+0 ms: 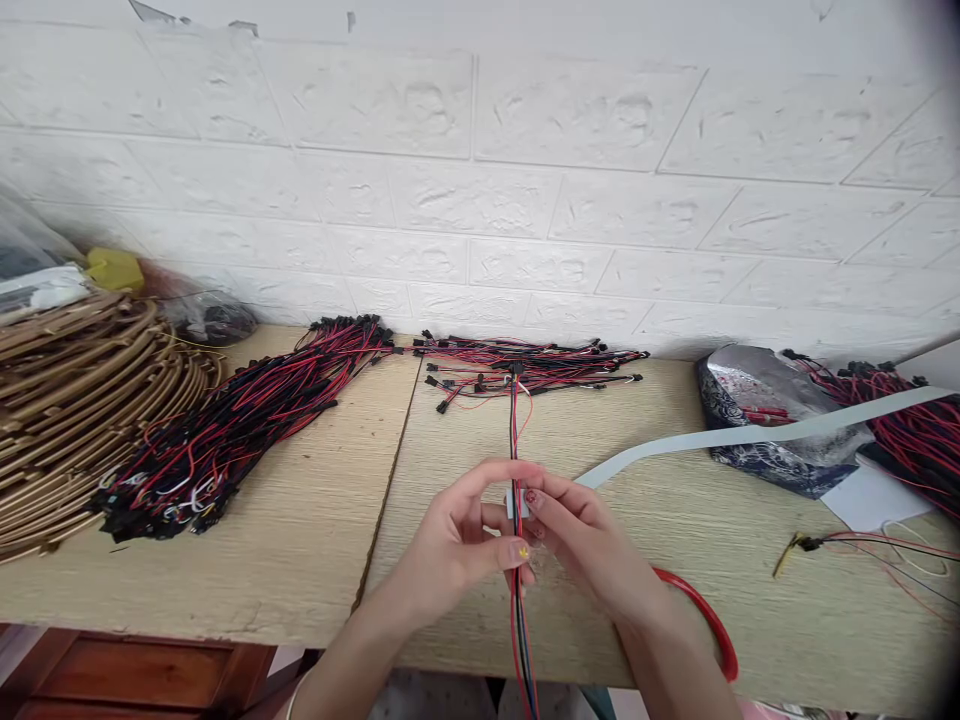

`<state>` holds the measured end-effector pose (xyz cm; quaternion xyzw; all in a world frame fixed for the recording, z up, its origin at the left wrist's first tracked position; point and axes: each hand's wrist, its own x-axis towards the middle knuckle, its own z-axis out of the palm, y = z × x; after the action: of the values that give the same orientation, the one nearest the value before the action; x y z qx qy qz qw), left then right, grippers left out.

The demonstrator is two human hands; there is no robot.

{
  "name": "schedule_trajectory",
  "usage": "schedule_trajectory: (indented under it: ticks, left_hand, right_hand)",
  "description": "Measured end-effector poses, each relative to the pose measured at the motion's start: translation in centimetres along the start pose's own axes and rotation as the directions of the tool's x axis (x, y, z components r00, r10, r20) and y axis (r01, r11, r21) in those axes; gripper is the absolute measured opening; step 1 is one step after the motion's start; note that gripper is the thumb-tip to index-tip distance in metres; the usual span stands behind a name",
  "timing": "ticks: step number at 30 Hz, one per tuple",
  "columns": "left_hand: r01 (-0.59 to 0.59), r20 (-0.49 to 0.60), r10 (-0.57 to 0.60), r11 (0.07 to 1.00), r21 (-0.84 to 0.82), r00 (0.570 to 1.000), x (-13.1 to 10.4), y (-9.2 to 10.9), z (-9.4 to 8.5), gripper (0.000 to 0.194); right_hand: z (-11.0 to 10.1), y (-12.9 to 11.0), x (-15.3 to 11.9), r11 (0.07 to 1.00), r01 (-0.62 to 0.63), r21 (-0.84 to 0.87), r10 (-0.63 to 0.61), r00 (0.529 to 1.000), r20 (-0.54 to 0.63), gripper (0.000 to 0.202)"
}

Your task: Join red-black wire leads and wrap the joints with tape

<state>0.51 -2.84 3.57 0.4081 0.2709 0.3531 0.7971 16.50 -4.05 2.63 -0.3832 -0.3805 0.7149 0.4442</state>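
A bundle of red, black and blue wires runs lengthwise in front of me, with a small black connector at its far end. My left hand has its thumb and fingers curled round the bundle. Close beside it, my right hand pinches the end of a long pale strip against the wires. A short white piece of that strip shows behind the wires between my fingers. From there the strip stretches away to the right, above the table.
Piles of connector wires lie at the left and by the wall. Coiled tan strips sit far left. An open patterned bag and more wires are at right. Red-handled tool lies near my right wrist on the wooden table.
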Motion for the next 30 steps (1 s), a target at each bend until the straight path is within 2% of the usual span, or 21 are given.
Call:
schedule_trajectory:
  ticks: [8, 13, 17, 23, 30]
  left_hand:
    - [-0.050, 0.005, 0.050, 0.996, -0.071, 0.999, 0.0, -0.3, 0.2, 0.047]
    - [-0.034, 0.002, 0.034, 0.994, -0.104, 0.999, 0.0, -0.7, 0.1, 0.053]
    - [-0.034, -0.074, 0.032, 0.999, -0.020, 0.997, -0.1, -0.4, 0.5, 0.053]
    - [0.031, -0.187, -0.001, 0.987, 0.158, 0.982, -0.3, 1.3, 1.7, 0.047]
    - [0.043, -0.236, 0.012, 0.973, 0.226, 0.972, -0.4, 1.8, 1.8, 0.047]
  right_hand:
    - [0.5, -0.4, -0.1, 0.983, -0.023, 0.182, 0.011, 0.998, 0.066, 0.016]
    - [0.7, -0.3, 0.0, 0.972, -0.027, 0.233, 0.005, 0.996, 0.093, 0.013]
    - [0.6, -0.5, -0.1, 0.977, -0.027, 0.210, 0.014, 0.998, 0.067, 0.018]
    - [-0.3, -0.7, -0.5, 0.999, -0.010, 0.032, 0.009, 1.000, 0.024, 0.020]
    - [-0.1, -1.2, -0.3, 0.993, 0.002, 0.117, -0.008, 0.999, 0.046, 0.019]
